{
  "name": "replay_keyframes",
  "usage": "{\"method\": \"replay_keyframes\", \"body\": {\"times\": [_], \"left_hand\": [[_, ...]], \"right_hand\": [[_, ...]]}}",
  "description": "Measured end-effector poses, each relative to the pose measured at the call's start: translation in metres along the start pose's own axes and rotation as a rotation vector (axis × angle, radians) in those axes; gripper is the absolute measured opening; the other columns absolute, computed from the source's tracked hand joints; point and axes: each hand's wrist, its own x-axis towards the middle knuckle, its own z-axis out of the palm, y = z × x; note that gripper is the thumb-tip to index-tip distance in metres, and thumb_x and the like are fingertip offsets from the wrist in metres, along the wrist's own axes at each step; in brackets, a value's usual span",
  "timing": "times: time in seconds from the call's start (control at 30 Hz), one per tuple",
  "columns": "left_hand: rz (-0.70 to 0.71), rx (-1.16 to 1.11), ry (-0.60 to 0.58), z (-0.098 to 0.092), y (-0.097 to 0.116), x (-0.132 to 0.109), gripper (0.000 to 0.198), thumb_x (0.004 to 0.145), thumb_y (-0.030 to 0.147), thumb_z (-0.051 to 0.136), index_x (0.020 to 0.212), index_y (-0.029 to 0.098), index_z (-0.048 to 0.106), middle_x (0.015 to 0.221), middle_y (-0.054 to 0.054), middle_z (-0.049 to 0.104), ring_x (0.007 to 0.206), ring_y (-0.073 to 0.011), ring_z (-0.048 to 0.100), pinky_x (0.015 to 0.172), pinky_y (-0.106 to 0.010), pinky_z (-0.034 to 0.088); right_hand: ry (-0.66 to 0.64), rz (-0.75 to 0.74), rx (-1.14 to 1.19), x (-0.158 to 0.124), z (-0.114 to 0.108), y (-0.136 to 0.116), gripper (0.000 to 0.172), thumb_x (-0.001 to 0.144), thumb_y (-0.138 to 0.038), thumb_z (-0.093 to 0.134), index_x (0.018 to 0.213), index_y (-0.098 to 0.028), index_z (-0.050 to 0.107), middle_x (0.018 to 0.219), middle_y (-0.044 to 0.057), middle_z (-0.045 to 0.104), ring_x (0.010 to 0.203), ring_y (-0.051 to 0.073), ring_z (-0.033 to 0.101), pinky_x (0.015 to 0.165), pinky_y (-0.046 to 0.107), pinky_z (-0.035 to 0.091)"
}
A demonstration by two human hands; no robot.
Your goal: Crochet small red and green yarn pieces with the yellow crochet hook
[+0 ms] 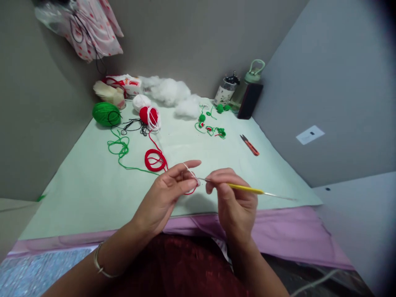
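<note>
Between thumb and fingers, my left hand (pixel 168 187) pinches a small crochet piece (pixel 198 182), mostly covered by the fingertips. White yarn (pixel 186 166) runs over its raised index finger, and a red strand loops beneath the thumb. My right hand (pixel 235 198) grips a yellow-handled crochet hook (pixel 244 188) like a pen. The hook's thin metal tip reaches the piece at the left fingertips; its other metal end points right. A flat coil of red yarn (pixel 155 160) lies just beyond my left hand, and a green strand passes beside it.
Behind are a green yarn ball (pixel 106 114), a red yarn ball (pixel 147 116), a white yarn ball (pixel 141 102) and fluffy stuffing (pixel 170 91). Small green-and-red crochet pieces (pixel 210 130) and orange thread snips (pixel 249 145) lie at right. A bottle (pixel 247 86) and dark phone (pixel 250 101) stand by the wall.
</note>
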Motion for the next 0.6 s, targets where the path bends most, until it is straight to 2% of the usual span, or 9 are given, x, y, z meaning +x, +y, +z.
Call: {"method": "replay_keyframes", "body": {"times": [0.1, 0.27, 0.37, 0.47, 0.6], "left_hand": [[0.031, 0.107, -0.028, 0.001, -0.004, -0.003, 0.036, 0.082, 0.024, 0.090, 0.117, 0.028, 0.085, 0.088, -0.001, 0.074, 0.089, -0.0152, 0.065, 0.091, -0.028, 0.050], [0.023, 0.160, -0.004, -0.001, -0.003, -0.006, 0.034, 0.082, 0.031, 0.090, 0.116, 0.029, 0.086, 0.095, -0.002, 0.073, 0.094, -0.0157, 0.063, 0.091, -0.028, 0.048], [0.033, 0.178, -0.011, -0.004, -0.001, -0.006, 0.032, 0.083, 0.032, 0.089, 0.114, 0.031, 0.086, 0.092, 0.000, 0.070, 0.092, -0.0146, 0.062, 0.090, -0.027, 0.048], [0.081, 0.225, -0.013, -0.005, -0.002, -0.006, 0.031, 0.085, 0.030, 0.088, 0.116, 0.034, 0.086, 0.091, 0.001, 0.069, 0.091, -0.0139, 0.062, 0.088, -0.026, 0.049], [0.191, 0.298, 0.010, -0.004, -0.007, -0.006, 0.035, 0.087, 0.025, 0.087, 0.120, 0.037, 0.084, 0.087, 0.002, 0.068, 0.088, -0.0123, 0.062, 0.089, -0.025, 0.049]], "right_hand": [[-0.062, 0.037, 0.028, 0.001, 0.001, 0.003, 0.018, 0.102, -0.020, 0.068, 0.106, -0.029, 0.083, 0.102, 0.004, 0.080, 0.093, 0.018, 0.072, 0.079, 0.033, 0.060], [-0.021, 0.228, 0.239, 0.004, -0.001, 0.003, 0.016, 0.105, -0.030, 0.065, 0.100, -0.025, 0.080, 0.095, 0.003, 0.082, 0.073, 0.014, 0.072, 0.069, 0.029, 0.061], [-0.043, 0.231, 0.257, 0.004, -0.003, -0.002, 0.020, 0.107, -0.031, 0.060, 0.099, -0.023, 0.076, 0.094, 0.004, 0.083, 0.070, 0.015, 0.075, 0.066, 0.030, 0.062], [-0.068, 0.120, 0.082, -0.001, -0.005, -0.005, 0.021, 0.110, -0.025, 0.052, 0.108, -0.024, 0.073, 0.100, 0.004, 0.082, 0.074, 0.016, 0.076, 0.070, 0.032, 0.065], [-0.159, -0.230, -0.349, -0.010, -0.007, -0.003, 0.024, 0.108, -0.017, 0.052, 0.123, -0.026, 0.069, 0.110, 0.007, 0.081, 0.092, 0.019, 0.078, 0.080, 0.036, 0.067]]}}
